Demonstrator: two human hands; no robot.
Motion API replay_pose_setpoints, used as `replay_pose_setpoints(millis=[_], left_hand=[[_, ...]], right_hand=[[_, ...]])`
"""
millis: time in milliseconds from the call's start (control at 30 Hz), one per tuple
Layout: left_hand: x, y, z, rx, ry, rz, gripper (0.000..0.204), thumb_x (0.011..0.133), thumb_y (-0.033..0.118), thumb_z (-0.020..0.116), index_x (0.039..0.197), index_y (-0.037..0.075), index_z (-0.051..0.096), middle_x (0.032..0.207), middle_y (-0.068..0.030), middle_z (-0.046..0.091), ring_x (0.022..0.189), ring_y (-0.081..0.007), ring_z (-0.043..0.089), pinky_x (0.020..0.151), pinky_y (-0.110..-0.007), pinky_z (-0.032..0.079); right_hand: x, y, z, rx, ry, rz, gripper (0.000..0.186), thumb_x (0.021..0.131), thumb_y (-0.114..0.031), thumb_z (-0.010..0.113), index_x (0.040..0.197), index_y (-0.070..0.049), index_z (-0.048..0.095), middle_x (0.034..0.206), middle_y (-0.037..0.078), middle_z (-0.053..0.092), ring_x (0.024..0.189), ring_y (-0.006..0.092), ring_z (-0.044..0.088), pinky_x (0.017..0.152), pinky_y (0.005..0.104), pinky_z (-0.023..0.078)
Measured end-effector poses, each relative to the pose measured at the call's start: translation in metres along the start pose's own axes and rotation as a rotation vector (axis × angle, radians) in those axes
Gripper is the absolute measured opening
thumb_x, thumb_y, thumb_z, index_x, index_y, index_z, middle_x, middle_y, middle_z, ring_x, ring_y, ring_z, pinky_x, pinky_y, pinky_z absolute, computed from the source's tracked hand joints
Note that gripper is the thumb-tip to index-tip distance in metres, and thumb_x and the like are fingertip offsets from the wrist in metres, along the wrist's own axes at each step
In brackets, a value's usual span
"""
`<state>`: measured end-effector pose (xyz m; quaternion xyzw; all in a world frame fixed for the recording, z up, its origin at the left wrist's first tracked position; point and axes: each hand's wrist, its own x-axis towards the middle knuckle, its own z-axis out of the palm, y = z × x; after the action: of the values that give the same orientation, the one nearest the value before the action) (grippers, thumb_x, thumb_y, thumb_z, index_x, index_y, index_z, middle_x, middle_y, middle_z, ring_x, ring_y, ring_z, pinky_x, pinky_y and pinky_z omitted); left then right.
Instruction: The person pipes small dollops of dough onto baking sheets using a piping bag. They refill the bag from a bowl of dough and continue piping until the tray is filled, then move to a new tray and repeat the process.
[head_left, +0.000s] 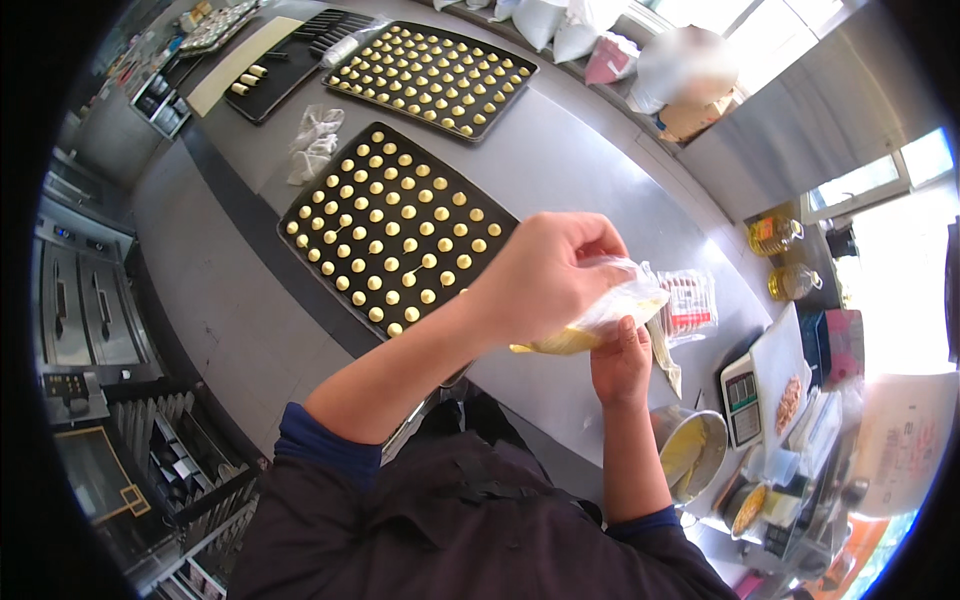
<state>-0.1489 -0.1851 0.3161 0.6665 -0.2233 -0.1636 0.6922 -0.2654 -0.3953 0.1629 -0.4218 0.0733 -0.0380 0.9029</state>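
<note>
Both my hands hold a clear plastic piping bag (612,318) with yellow batter inside. My left hand (535,285) is closed on the upper part of the bag, fingers bent over the gathered plastic. Below it, my right hand (622,368) grips the bag's side, thumb up. The bag tilts over the steel table, its yellow end toward the left. To the left lies a dark baking tray (361,217) with rows of small yellow batter mounds (408,211); my left forearm covers its near corner. A few mounds have thin trailing tails.
A second tray of mounds (483,132) lies farther back. Crumpled plastic (315,145) sits beside the near tray. On the right are a clear package (688,303), a metal pot with yellow batter (690,450), and a scale (742,400). Oil bottles (775,235) stand beyond.
</note>
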Motion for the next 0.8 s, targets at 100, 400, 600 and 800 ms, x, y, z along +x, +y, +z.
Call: replay_pose_setpoints(millis=[100, 400, 600, 800], left_hand=[[0.002, 0.02, 0.026, -0.05, -0.014, -0.005, 0.017, 0.102, 0.012, 0.077, 0.101, -0.005, 0.074, 0.088, -0.0053, 0.078, 0.081, -0.0071, 0.07, 0.071, -0.026, 0.057], [-0.008, 0.037, 0.082, 0.096, 0.078, 0.266, 0.028, 0.099, 0.02, 0.081, 0.118, 0.001, 0.071, 0.102, -0.0139, 0.077, 0.093, -0.02, 0.074, 0.082, -0.035, 0.06], [-0.033, -0.021, 0.04, 0.54, 0.364, 0.338, 0.069, 0.086, 0.034, 0.089, 0.139, 0.001, 0.06, 0.136, -0.0196, 0.063, 0.134, -0.0391, 0.054, 0.115, -0.051, 0.042], [-0.013, -0.078, 0.083, 0.674, 0.343, 0.49, 0.028, 0.093, 0.031, 0.08, 0.083, 0.008, 0.066, 0.096, -0.01, 0.068, 0.094, -0.0303, 0.065, 0.091, -0.05, 0.049]], right_hand=[[0.012, -0.004, 0.021, 0.047, 0.061, 0.001, 0.048, 0.115, -0.024, 0.057, 0.158, -0.002, 0.048, 0.156, 0.011, 0.059, 0.145, 0.0259, 0.057, 0.122, 0.0471, 0.045], [0.014, -0.034, 0.062, -0.574, -0.315, -0.136, 0.046, 0.109, -0.019, 0.06, 0.15, 0.001, 0.055, 0.147, 0.013, 0.061, 0.139, 0.0238, 0.058, 0.119, 0.0416, 0.044], [0.047, -0.037, 0.046, -1.014, -0.518, -0.197, 0.038, 0.109, -0.021, 0.064, 0.142, -0.003, 0.063, 0.139, 0.01, 0.066, 0.127, 0.0242, 0.065, 0.117, 0.0412, 0.048], [0.044, -0.023, 0.052, -1.019, -0.565, -0.088, 0.043, 0.114, -0.039, 0.057, 0.133, -0.003, 0.073, 0.147, 0.015, 0.066, 0.135, 0.0266, 0.064, 0.116, 0.0408, 0.049]])
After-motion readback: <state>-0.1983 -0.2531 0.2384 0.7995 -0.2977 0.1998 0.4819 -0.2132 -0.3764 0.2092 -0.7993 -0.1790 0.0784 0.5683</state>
